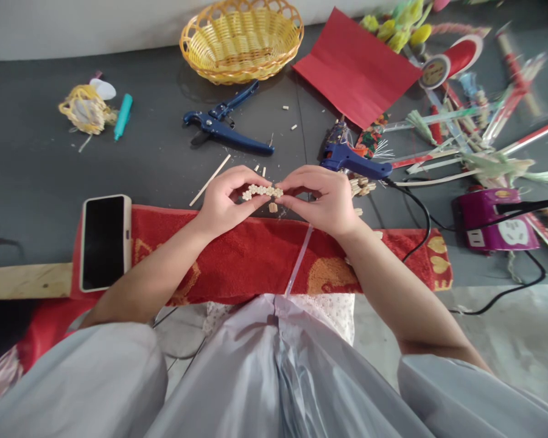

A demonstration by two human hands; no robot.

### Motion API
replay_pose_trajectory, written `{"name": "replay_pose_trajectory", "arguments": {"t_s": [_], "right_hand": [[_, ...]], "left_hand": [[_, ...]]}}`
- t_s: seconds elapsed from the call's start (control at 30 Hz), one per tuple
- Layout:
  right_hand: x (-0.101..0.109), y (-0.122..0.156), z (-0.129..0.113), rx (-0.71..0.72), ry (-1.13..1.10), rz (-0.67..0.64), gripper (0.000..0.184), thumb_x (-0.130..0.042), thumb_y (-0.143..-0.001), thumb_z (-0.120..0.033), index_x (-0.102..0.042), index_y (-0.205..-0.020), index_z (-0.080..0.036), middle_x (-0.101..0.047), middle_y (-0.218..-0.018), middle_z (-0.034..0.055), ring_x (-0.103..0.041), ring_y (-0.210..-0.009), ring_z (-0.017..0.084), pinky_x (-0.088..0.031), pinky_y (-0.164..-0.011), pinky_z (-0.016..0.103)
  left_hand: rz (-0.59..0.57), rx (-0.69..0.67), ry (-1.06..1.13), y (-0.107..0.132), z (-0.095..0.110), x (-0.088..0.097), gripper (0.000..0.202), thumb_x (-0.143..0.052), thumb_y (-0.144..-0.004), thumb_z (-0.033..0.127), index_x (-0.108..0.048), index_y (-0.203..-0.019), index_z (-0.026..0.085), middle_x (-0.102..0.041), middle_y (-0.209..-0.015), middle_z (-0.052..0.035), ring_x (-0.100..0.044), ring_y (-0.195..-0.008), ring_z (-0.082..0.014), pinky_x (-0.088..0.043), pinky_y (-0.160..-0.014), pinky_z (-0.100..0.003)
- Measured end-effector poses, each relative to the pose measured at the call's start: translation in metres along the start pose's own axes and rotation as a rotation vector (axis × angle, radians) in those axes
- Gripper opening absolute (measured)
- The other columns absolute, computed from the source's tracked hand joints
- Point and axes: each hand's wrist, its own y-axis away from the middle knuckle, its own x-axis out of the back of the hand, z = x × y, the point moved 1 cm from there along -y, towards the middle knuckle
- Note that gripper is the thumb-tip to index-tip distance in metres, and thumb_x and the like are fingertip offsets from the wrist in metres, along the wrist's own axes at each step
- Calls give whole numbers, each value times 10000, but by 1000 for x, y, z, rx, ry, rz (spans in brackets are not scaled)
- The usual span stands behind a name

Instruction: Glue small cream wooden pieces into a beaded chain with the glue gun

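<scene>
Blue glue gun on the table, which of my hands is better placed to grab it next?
Probably your right hand: the blue glue gun lies just beyond it. Your left hand is farther off and would have to reach across. Both hold the pale piece.

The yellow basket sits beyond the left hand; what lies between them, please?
The head view shows a blue cutter, then, closer in, a thin stick and small pieces.

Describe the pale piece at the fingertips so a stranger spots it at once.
Find the long red towel with gold print along the front of the grey table. Just beyond its middle, the left hand and right hand meet at a small pale bumpy strip. Unlike the loose pale bits nearby, it is held.
</scene>
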Motion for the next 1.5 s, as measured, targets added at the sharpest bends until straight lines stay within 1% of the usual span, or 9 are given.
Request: {"name": "replay_pose_trajectory", "arguments": {"t_s": [0.17,0.37,0.57,0.67,0.73,1.0,1.17,1.33,1.5], "right_hand": [[1,0,0,28,45,4,130,-765,-821,-314,-760,-858,-189,-760,-833,42,-696,-699,136,-589,-608,254],[1,-1,-2,8,32,-10,114,-759,-820,-290,-750,-859,-183,-751,-833,42,-686,-689,126,-592,-610,247],[-3,1,-2,-96,-57,15,150,-767,-789,-262,-731,-899,-167,-742,-869,37,-700,-730,125,-625,-684,260],[-6,2,0,-147,-105,41,184,-789,-764,-274,-717,-889,-159,-737,-854,30,-698,-719,123,-629,-696,264],[-6,2,0,-155,-116,49,179,-790,-763,-285,-712,-865,-161,-731,-842,31,-693,-721,125,-629,-696,266],[-4,0,-5,-62,-66,24,111,-726,-815,-246,-741,-901,-179,-742,-901,52,-692,-773,130,-617,-690,258],[-3,0,-4,-7,-38,45,103,-729,-823,-236,-756,-907,-181,-755,-896,61,-697,-754,135,-611,-663,254],[-2,0,-3,7,-1,31,138,-733,-840,-307,-765,-917,-197,-764,-905,59,-702,-747,142,-609,-642,264],[-1,-1,-2,33,42,33,153,-733,-847,-353,-778,-909,-220,-775,-902,49,-708,-741,148,-596,-638,275]], "left_hand": [[-6,0,-18,0,0,0,221,-747,-833,397,-742,-900,186,-714,-810,-27,-582,-629,-80,-415,-533,-202],[-9,5,-38,1,-1,0,251,-729,-846,435,-736,-916,193,-715,-823,-26,-592,-651,-90,-432,-561,-226],[54,-24,-73,2,-2,-3,200,-733,-849,397,-731,-920,211,-729,-825,-16,-627,-693,-108,-467,-618,-253],[79,-37,-69,3,-1,-4,204,-738,-843,402,-726,-919,213,-734,-831,-15,-629,-691,-109,-462,-613,-252],[95,-40,-53,3,-1,-5,204,-740,-841,402,-724,-911,210,-737,-829,-16,-630,-685,-107,-455,-600,-249],[86,15,-42,3,0,-4,281,-718,-849,480,-711,-904,204,-734,-841,-30,-642,-707,-113,-466,-602,-251],[81,-3,-44,2,1,-3,247,-733,-844,447,-720,-897,206,-731,-829,-22,-626,-676,-103,-464,-611,-255],[104,-62,-47,2,0,-3,173,-753,-836,372,-730,-905,215,-732,-820,-12,-620,-667,-97,-460,-612,-251],[95,-63,-84,3,-2,-3,185,-747,-836,392,-735,-910,223,-729,-814,-12,-623,-684,-107,-466,-626,-262]]}}
